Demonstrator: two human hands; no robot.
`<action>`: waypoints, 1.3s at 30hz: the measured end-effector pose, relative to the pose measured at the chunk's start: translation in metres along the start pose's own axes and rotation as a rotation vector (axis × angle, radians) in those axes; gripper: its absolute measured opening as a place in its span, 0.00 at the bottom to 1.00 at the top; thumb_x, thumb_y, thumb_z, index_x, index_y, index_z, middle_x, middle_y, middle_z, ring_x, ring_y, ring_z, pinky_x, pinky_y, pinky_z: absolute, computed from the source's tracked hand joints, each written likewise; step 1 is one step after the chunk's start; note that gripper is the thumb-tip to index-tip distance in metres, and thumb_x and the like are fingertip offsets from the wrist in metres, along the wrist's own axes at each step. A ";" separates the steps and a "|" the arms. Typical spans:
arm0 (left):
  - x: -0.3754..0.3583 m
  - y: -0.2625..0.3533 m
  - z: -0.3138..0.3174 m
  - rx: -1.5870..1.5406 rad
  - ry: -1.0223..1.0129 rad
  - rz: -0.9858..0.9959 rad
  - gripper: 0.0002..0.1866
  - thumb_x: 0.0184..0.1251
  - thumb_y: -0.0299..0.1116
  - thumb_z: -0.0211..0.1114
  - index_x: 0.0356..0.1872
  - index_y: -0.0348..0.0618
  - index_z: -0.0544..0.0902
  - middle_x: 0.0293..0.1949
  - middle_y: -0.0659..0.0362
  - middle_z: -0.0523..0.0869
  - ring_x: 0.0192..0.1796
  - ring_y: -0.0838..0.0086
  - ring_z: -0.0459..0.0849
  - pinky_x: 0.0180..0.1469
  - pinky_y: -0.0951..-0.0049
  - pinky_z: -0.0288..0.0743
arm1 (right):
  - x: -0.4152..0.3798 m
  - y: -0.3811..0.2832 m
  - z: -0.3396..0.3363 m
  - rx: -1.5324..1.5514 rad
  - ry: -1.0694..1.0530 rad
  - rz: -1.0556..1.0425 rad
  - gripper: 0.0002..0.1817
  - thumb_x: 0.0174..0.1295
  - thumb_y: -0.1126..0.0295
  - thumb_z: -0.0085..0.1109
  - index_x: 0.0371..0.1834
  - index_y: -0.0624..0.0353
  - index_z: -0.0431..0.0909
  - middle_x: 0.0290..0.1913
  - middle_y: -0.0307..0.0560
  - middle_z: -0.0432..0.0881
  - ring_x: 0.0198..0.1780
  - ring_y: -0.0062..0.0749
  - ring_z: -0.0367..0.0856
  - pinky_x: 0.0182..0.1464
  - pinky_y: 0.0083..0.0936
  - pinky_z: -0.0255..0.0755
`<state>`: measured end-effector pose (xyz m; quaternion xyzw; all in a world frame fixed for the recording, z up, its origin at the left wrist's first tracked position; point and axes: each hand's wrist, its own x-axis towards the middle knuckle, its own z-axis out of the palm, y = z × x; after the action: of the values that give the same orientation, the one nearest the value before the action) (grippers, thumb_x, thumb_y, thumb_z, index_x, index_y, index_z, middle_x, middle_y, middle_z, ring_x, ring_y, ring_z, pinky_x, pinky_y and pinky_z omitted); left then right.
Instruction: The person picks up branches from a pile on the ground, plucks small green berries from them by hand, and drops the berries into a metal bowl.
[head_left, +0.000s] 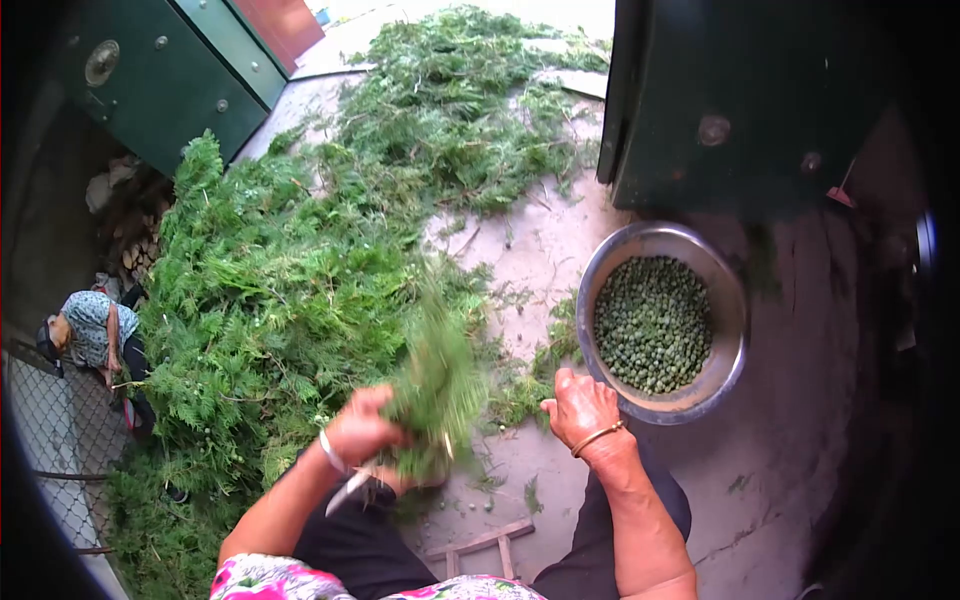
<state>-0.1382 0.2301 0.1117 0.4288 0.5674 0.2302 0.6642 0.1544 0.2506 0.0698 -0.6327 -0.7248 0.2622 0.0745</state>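
A bare concrete floor (560,250) under open daylight fills the view, strewn with cut evergreen. At the bottom centre of the frame a small wooden stool (480,548) shows between the person's knees. Just above it, left of centre, the left hand (362,428) has its fingers clamped on a bunch of green sprigs (438,385), which stands upright and looks blurred; a pale blade-like tool (347,492) pokes out below that hand, though what it is cannot be told. A bracelet sits on that wrist. To the right of the bunch, the right hand (583,408) hovers with its fingers curled loosely and apart, holding nothing visible, just beside the near rim of a metal bowl (735,320). The bowl sits on the floor at centre right and is partly filled with small round green seeds (652,322). A large pile of green branches (270,290) spreads across the left and up to the top centre. At the left edge another person (95,335) crouches beside a wire fence. Dark green metal doors (180,70) stand at the upper left and upper right.
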 end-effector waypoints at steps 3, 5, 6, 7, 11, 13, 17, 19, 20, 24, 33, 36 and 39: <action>-0.053 -0.006 0.031 0.018 -0.149 -0.423 0.27 0.45 0.11 0.63 0.52 0.40 0.81 0.46 0.62 0.84 0.46 0.77 0.81 0.49 0.74 0.76 | 0.000 -0.001 0.000 -0.010 -0.011 -0.010 0.17 0.53 0.61 0.65 0.31 0.66 0.73 0.26 0.63 0.80 0.31 0.59 0.82 0.34 0.47 0.75; -0.053 -0.064 0.024 0.107 -0.230 -0.396 0.23 0.47 0.15 0.64 0.48 0.43 0.83 0.44 0.62 0.84 0.44 0.78 0.81 0.49 0.73 0.76 | 0.001 -0.002 0.002 -0.020 -0.019 -0.025 0.17 0.53 0.61 0.65 0.31 0.66 0.73 0.26 0.64 0.81 0.31 0.59 0.82 0.34 0.47 0.75; -0.046 -0.071 0.017 0.258 -0.294 -0.394 0.19 0.48 0.18 0.65 0.45 0.44 0.84 0.43 0.61 0.85 0.43 0.75 0.82 0.48 0.71 0.76 | 0.001 -0.001 0.004 -0.030 -0.043 -0.027 0.17 0.53 0.61 0.64 0.31 0.66 0.73 0.26 0.64 0.81 0.31 0.59 0.82 0.34 0.47 0.75; -0.025 -0.069 -0.005 0.653 -0.383 -0.221 0.15 0.49 0.25 0.65 0.41 0.45 0.85 0.43 0.59 0.85 0.44 0.71 0.82 0.50 0.68 0.75 | 0.002 0.001 0.007 -0.023 -0.061 -0.038 0.16 0.53 0.61 0.63 0.33 0.64 0.73 0.27 0.63 0.81 0.31 0.59 0.82 0.34 0.47 0.75; 0.084 0.140 -0.090 1.581 0.025 0.634 0.12 0.58 0.38 0.62 0.40 0.45 0.83 0.42 0.53 0.84 0.48 0.64 0.82 0.56 0.62 0.74 | 0.005 0.003 0.021 -0.102 0.077 -0.080 0.15 0.52 0.61 0.62 0.33 0.60 0.72 0.26 0.61 0.79 0.30 0.58 0.80 0.34 0.48 0.75; 0.104 0.242 -0.094 0.959 0.362 0.769 0.11 0.64 0.37 0.61 0.43 0.43 0.81 0.41 0.53 0.84 0.45 0.68 0.83 0.56 0.65 0.76 | 0.011 -0.001 0.005 -0.028 0.036 0.007 0.14 0.53 0.63 0.64 0.30 0.62 0.72 0.23 0.62 0.79 0.30 0.59 0.81 0.34 0.48 0.76; 0.147 0.299 -0.094 0.459 0.470 0.781 0.42 0.58 0.39 0.68 0.67 0.51 0.50 0.62 0.53 0.69 0.63 0.59 0.68 0.52 0.46 0.74 | 0.010 -0.001 0.008 -0.061 0.109 0.084 0.14 0.53 0.65 0.64 0.30 0.64 0.71 0.28 0.61 0.81 0.31 0.56 0.82 0.35 0.45 0.76; 0.176 0.265 -0.096 0.599 0.306 0.832 0.37 0.59 0.43 0.65 0.66 0.47 0.57 0.61 0.53 0.72 0.60 0.60 0.72 0.53 0.53 0.74 | -0.001 -0.005 0.031 -0.252 0.090 -0.116 0.08 0.48 0.73 0.59 0.30 0.63 0.74 0.25 0.51 0.81 0.27 0.41 0.83 0.29 0.35 0.75; 0.208 0.212 -0.100 0.856 0.102 0.881 0.28 0.63 0.46 0.61 0.59 0.41 0.71 0.55 0.54 0.79 0.53 0.63 0.80 0.56 0.65 0.74 | -0.009 -0.014 0.039 -0.319 0.038 -0.162 0.09 0.44 0.75 0.57 0.31 0.61 0.74 0.23 0.46 0.79 0.26 0.36 0.82 0.29 0.31 0.72; 0.244 -0.034 0.033 0.932 0.172 0.342 0.30 0.43 0.42 0.75 0.47 0.35 0.79 0.40 0.45 0.83 0.42 0.56 0.83 0.47 0.61 0.77 | -0.029 -0.038 0.028 -0.182 -0.288 -0.287 0.09 0.48 0.73 0.58 0.34 0.61 0.75 0.26 0.47 0.81 0.30 0.35 0.83 0.32 0.31 0.70; 0.328 -0.156 0.157 1.075 0.216 0.156 0.39 0.49 0.42 0.72 0.60 0.34 0.64 0.55 0.36 0.70 0.57 0.45 0.71 0.58 0.50 0.66 | -0.025 -0.023 0.007 -0.165 -0.102 -0.235 0.20 0.49 0.71 0.55 0.46 0.70 0.75 0.23 0.46 0.75 0.26 0.31 0.75 0.31 0.29 0.66; 0.356 -0.171 0.178 1.025 0.110 -0.122 0.35 0.51 0.43 0.71 0.56 0.35 0.66 0.54 0.37 0.72 0.56 0.45 0.72 0.56 0.49 0.67 | -0.017 -0.018 -0.008 -0.198 -0.175 -0.232 0.22 0.45 0.72 0.57 0.46 0.69 0.75 0.26 0.44 0.73 0.30 0.32 0.76 0.35 0.27 0.68; 0.357 -0.199 0.184 0.920 0.228 -0.072 0.17 0.56 0.40 0.66 0.39 0.36 0.77 0.36 0.44 0.81 0.44 0.50 0.80 0.47 0.56 0.73 | -0.018 -0.009 -0.005 -0.206 -0.195 -0.207 0.21 0.46 0.72 0.57 0.46 0.69 0.75 0.25 0.44 0.73 0.30 0.33 0.76 0.35 0.27 0.68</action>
<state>0.0903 0.3513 -0.2539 0.6307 0.6941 -0.0225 0.3463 0.1522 0.2347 0.0823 -0.5308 -0.8128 0.2374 -0.0348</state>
